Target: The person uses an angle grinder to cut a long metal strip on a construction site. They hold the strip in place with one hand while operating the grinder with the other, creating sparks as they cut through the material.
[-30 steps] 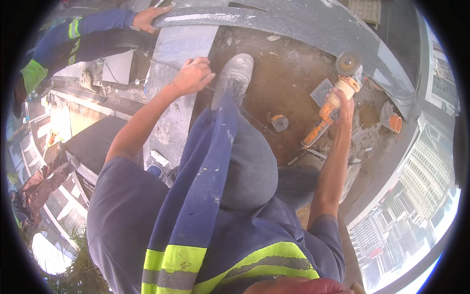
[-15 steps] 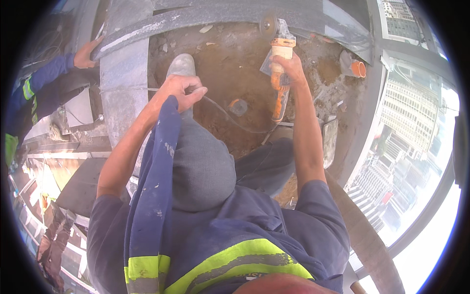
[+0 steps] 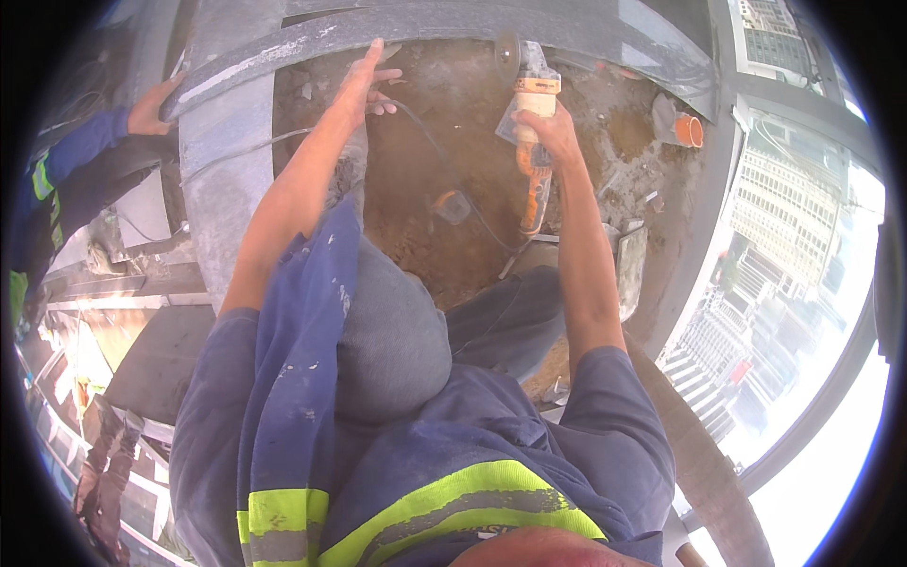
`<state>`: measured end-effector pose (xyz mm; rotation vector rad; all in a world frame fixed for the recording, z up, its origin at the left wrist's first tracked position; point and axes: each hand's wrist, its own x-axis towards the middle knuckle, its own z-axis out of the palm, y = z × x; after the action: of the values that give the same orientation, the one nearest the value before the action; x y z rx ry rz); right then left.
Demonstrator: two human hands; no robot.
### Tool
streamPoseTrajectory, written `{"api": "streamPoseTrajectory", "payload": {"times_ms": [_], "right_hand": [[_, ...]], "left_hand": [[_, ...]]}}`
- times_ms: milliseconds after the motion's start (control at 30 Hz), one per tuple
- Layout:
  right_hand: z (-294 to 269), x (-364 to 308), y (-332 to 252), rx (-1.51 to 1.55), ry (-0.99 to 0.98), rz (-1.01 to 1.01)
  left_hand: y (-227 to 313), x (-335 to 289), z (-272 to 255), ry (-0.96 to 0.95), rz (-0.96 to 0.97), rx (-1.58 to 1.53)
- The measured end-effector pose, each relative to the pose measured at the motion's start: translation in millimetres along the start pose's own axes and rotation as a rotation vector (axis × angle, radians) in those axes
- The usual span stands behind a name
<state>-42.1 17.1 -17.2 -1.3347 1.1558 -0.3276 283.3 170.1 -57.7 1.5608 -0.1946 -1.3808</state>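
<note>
Plainly, the right hand (image 3: 550, 132) is wrapped around the body of an orange-and-cream grinder (image 3: 537, 102), thumb across it, over the dirt floor (image 3: 416, 156); its disc (image 3: 507, 59) shows at the lower edge of a long grey strip (image 3: 425, 30), though I cannot tell whether the two touch. The left hand (image 3: 364, 90) is loose, fingers spread wide and pointing toward the strip; a thin cord (image 3: 436, 144) passes by those fingers (whether they touch it, I cannot tell) and runs down to the tail of the grinder.

Another person's hand (image 3: 151, 109) rests at the strip's left end; below it, a pale grey board (image 3: 227, 142) lies with the cord across it; a small round orange-and-grey thing (image 3: 452, 207) sits on the dirt, close to the cord; the wearer's bent knee (image 3: 392, 340) takes up the near side; an orange pipe end (image 3: 689, 131) pokes out at the right, well apart from the grinder.
</note>
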Motion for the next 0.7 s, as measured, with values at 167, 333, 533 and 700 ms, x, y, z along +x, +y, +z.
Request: {"api": "streamPoseTrajectory", "payload": {"times_ms": [167, 333, 533, 700], "right_hand": [[0.4, 7.6, 2.1, -0.011, 0.002, 0.004], [0.4, 8.9, 7.9, -0.039, -0.009, -0.019], [1.8, 6.9, 13.1, -0.048, 0.002, 0.005], [-1.3, 6.8, 16.3, -0.084, 0.006, 0.002]], "left_hand": [[-8.7, 12.6, -2.8, 0.028, 0.043, 0.045], [-2.8, 18.2, -9.4, 0.003, 0.051, -0.04], [-3.1, 14.2, -7.0, -0.004, 0.035, -0.075], [-4.0, 15.9, -7.7, -0.006, -0.027, -0.122]]}}
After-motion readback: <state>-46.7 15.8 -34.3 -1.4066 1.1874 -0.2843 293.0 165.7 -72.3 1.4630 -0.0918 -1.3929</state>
